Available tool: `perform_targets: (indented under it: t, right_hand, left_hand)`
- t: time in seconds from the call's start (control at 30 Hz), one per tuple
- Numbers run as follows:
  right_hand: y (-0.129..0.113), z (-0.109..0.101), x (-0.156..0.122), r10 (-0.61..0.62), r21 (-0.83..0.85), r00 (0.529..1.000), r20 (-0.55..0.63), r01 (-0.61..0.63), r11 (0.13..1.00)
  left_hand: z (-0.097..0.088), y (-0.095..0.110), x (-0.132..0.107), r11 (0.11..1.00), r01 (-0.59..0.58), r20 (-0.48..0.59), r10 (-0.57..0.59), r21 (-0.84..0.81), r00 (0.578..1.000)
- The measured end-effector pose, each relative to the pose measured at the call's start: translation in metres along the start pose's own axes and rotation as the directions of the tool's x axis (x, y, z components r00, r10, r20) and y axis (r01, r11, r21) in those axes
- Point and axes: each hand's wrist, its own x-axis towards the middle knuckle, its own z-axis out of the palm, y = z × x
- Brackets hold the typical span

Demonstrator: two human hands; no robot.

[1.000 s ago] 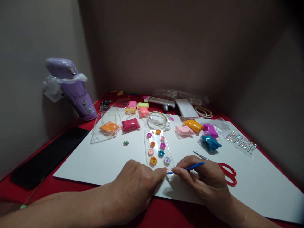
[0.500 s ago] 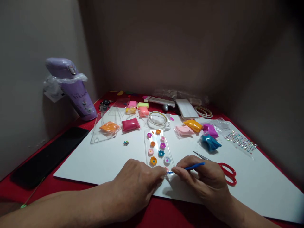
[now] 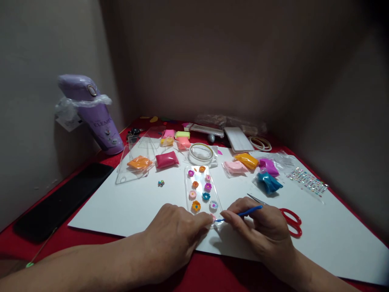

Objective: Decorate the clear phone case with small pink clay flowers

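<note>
A clear phone case (image 3: 199, 180) lies on the white board, dotted with small clay flowers in orange, purple, pink and blue. My left hand (image 3: 178, 237) is closed at its near end, thumb and fingers pressed there; the fingertips' grip is partly hidden. Between the fingers of my right hand (image 3: 263, 227) is a slim blue clay modelling tool (image 3: 247, 211), held like a pen. Its tip points left and reaches a pink clay flower (image 3: 212, 217) beside my left fingertips. That flower is partly covered by my left hand.
Red-handled scissors (image 3: 291, 221) lie beside my right hand. Clay packets, such as a teal one (image 3: 269, 183) and a crimson one (image 3: 167, 160), stand farther back with a tape roll (image 3: 201, 152). A dark phone (image 3: 60, 202) and purple bottle (image 3: 100, 117) are left; a gem sheet (image 3: 308, 181) is right.
The blue tool has shifted slightly in my right hand, its tip tilting a little at the pink flower. My left hand stays in place.
</note>
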Motion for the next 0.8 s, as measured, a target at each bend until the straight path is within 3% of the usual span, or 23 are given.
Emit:
perform_targets:
  t: [0.27,0.63,0.8]
  right_hand:
    - [0.0019,0.0,-0.0009,0.014,0.006,1.0,0.023,-0.014,1.0]
    - [-0.0002,-0.0011,0.0002,-0.019,-0.025,0.999,-0.026,0.019,1.0]
    - [0.0005,-0.0013,-0.0005,-0.002,-0.04,1.0,-0.031,0.001,0.999]
  left_hand:
    - [-0.0004,-0.0005,-0.0019,1.0,-0.017,0.001,0.017,0.016,1.0]
    - [0.0072,-0.005,-0.0029,0.997,-0.055,-0.131,0.048,-0.049,0.99]
    - [0.0021,-0.0056,-0.0038,0.998,-0.055,-0.156,0.049,-0.032,0.986]
